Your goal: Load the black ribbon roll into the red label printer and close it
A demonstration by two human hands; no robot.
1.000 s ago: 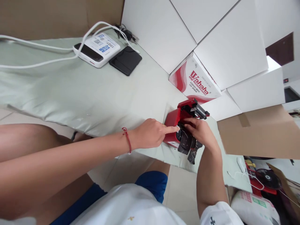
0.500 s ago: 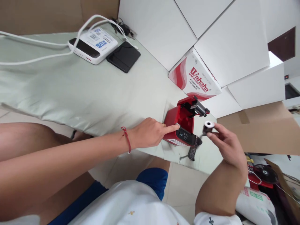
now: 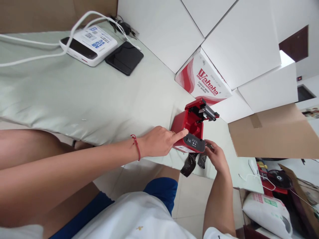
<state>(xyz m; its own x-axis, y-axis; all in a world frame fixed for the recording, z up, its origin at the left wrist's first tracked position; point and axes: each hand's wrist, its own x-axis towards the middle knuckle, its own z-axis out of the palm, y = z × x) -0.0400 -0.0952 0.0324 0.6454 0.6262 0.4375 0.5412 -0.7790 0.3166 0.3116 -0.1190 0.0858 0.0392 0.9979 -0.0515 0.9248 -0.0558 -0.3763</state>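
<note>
A red box-shaped device (image 3: 178,124) with a black button panel stands on the table, its lid raised. My left hand (image 3: 160,141), with a red string at the wrist, holds the device's left side; the index finger lies over its rim and the thumb is hidden. My right hand (image 3: 215,156) is closed at the device's right corner. A small greyish bit shows between its fingers, too small to make out. Below the device, near the table edge, dark crumpled strips (image 3: 188,164) hang beside the right hand.
A white power bank (image 3: 106,43) with white cables and a black phone (image 3: 126,58) lie at the upper left, near keys (image 3: 124,27). Behind the device stand a Wahaha carton (image 3: 204,79) and white boxes (image 3: 239,46). A cardboard box (image 3: 274,132) is at the right.
My right hand has moved left and down to the device's corner; the small white-ended roll it held no longer shows. The dark strips now spread wider. My left hand stays on the device.
</note>
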